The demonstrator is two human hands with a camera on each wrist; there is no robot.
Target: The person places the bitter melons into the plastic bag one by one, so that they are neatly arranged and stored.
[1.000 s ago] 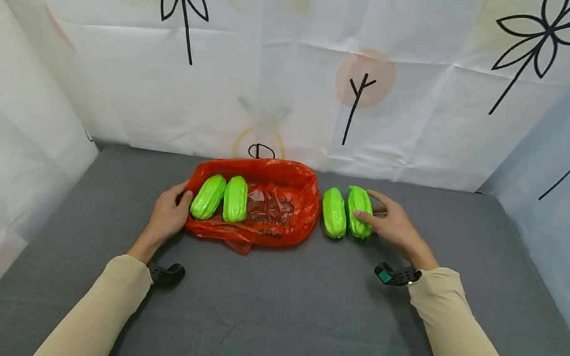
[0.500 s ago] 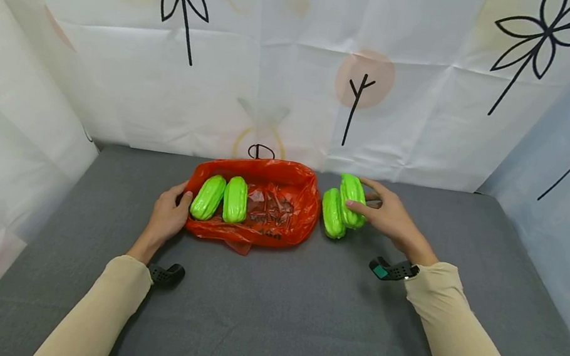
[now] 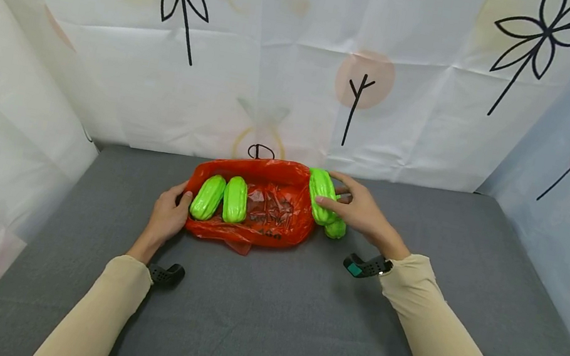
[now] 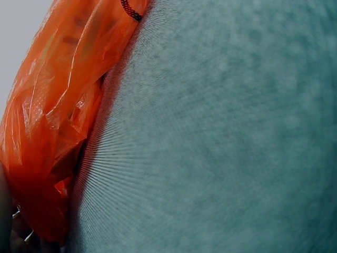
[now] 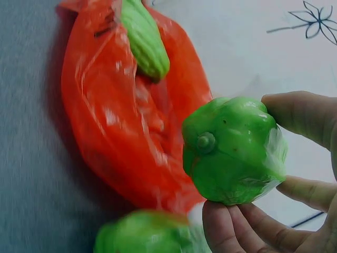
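Gourd (image 3: 320, 196), green and ribbed, held in the right hand (image 3: 362, 211) by a red plastic bag (image 3: 278, 218).
Head view: just right of centre, the gourd overlaps the bag's right edge and partly hides a second gourd (image 3: 335, 230) on the grey tabletop (image 3: 259, 326); two more gourds (image 3: 208, 197) lie side by side in the bag's left half, whose outer edge the left hand (image 3: 168, 211) grips. Left wrist view: the bag fills the left of the frame, fingers barely showing at lower left. Right wrist view: right of centre, the fingers pinch the gourd, its stem end facing the camera.
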